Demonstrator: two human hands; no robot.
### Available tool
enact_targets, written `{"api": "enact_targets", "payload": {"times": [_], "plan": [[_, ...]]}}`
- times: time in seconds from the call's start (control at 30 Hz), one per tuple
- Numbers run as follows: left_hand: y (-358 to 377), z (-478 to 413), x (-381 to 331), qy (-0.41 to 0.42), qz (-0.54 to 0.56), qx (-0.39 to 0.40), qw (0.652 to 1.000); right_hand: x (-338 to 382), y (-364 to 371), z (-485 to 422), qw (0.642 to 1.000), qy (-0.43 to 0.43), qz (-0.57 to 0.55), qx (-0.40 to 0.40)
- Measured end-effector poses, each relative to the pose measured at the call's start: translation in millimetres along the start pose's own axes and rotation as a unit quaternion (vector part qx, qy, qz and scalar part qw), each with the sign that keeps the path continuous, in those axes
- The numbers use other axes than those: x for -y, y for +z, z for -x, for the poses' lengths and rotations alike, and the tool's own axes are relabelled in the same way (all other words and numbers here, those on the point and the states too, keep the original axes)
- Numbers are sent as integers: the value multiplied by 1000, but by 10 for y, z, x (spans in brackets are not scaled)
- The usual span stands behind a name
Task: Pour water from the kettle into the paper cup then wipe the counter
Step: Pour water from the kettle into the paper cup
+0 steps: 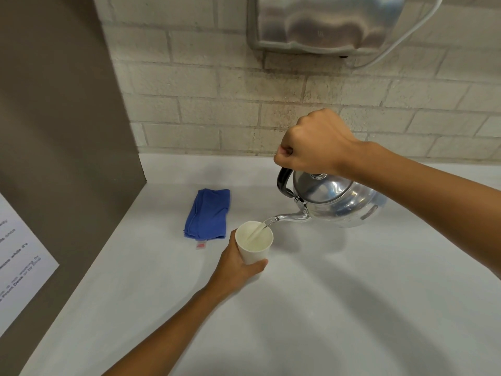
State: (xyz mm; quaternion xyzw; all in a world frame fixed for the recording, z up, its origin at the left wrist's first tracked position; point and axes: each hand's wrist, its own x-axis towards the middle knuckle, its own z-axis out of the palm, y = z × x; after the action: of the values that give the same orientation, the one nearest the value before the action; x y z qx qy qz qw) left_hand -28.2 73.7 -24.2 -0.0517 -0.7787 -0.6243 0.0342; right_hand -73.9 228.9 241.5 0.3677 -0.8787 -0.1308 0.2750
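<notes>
Kettle [336, 200], polished metal with a black handle, held tilted above the counter [352, 294] by the right hand [315, 145], whose fingers are curled into a fist around the handle. Water [260, 228] streams from the spout into the cup [253, 241], which stands on the counter, just left of the kettle. Left hand [238, 264] wraps the cup's lower wall, fingers closed on it. Folded blue cloth [207, 213] lies on the counter, just behind and left of the cup. Brick wall [206, 104] at rear.
</notes>
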Motion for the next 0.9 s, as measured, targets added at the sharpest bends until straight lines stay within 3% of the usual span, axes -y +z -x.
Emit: {"api": "enact_targets", "payload": {"times": [0.9], "plan": [[-2, -7, -6, 3, 6, -2, 1000, -22, -39, 13, 1000, -15, 15, 2]]}}
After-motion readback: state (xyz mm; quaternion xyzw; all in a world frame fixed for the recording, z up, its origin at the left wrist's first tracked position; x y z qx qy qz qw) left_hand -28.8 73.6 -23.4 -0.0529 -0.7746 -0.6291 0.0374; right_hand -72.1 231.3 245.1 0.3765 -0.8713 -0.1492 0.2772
